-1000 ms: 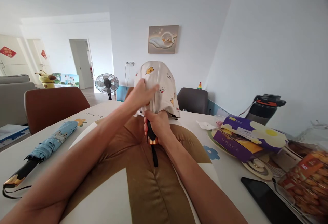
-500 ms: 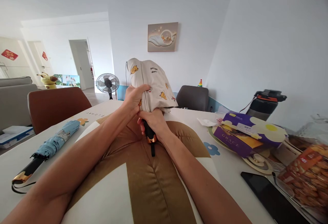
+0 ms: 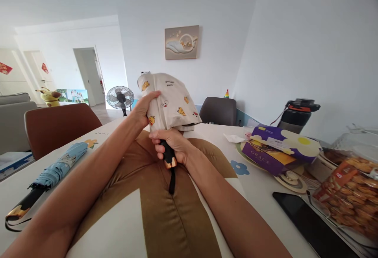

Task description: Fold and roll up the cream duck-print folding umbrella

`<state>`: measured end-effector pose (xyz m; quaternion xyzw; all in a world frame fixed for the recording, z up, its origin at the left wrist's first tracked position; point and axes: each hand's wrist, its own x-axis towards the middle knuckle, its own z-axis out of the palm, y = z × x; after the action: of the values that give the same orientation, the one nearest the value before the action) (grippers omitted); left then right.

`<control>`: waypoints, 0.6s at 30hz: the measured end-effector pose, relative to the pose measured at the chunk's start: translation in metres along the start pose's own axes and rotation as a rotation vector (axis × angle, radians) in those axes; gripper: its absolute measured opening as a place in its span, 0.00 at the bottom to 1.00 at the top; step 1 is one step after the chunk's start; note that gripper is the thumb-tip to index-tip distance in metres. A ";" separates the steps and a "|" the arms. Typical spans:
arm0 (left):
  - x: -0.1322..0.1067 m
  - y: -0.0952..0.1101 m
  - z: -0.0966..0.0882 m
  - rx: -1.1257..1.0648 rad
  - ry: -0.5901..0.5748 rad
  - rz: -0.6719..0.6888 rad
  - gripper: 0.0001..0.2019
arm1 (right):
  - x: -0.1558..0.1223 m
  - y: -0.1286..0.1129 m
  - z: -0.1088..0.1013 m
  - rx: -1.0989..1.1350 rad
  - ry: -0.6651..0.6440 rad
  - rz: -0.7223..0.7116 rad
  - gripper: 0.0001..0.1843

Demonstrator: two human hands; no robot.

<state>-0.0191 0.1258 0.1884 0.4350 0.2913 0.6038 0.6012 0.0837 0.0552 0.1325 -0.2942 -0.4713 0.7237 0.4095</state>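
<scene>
A cream umbrella (image 3: 174, 100) printed with yellow ducks is held up in front of me, its canopy loosely folded and bulging to the right. My left hand (image 3: 146, 108) grips the left side of the folded cloth, thumb lying over the front. Lower down, my right hand (image 3: 173, 143) is wrapped round the base of the canopy and the top of the black handle. The handle's gold-coloured end and a black wrist strap hang below that hand. A blue folded umbrella (image 3: 63, 165) with a black and gold handle lies on the table to the left.
A brown and white cushion (image 3: 177, 210) lies beneath my arms. On the table's right are a purple box (image 3: 265, 155), a dark bottle (image 3: 295, 116), a black tablet (image 3: 307, 222) and a clear container of nuts or biscuits (image 3: 351, 195). Chairs (image 3: 218, 110) (image 3: 59, 126) stand at the table.
The duck-print umbrella and both hands have shifted slightly left in view, and more of the handle end and strap shows. The whole scene has moved left a little as well.
</scene>
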 end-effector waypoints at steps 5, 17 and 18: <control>0.036 -0.002 -0.040 0.018 0.187 0.004 0.07 | 0.001 0.003 0.005 0.029 -0.079 0.219 0.09; -0.001 -0.007 0.008 1.143 -0.259 0.755 0.19 | 0.018 0.015 0.006 -0.156 0.112 0.253 0.09; -0.006 -0.015 0.018 1.275 -0.381 0.800 0.22 | 0.017 0.015 0.007 -0.149 0.129 0.231 0.08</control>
<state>0.0029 0.1190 0.1821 0.8653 0.2945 0.4054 0.0109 0.0647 0.0638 0.1204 -0.4219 -0.4595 0.7084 0.3301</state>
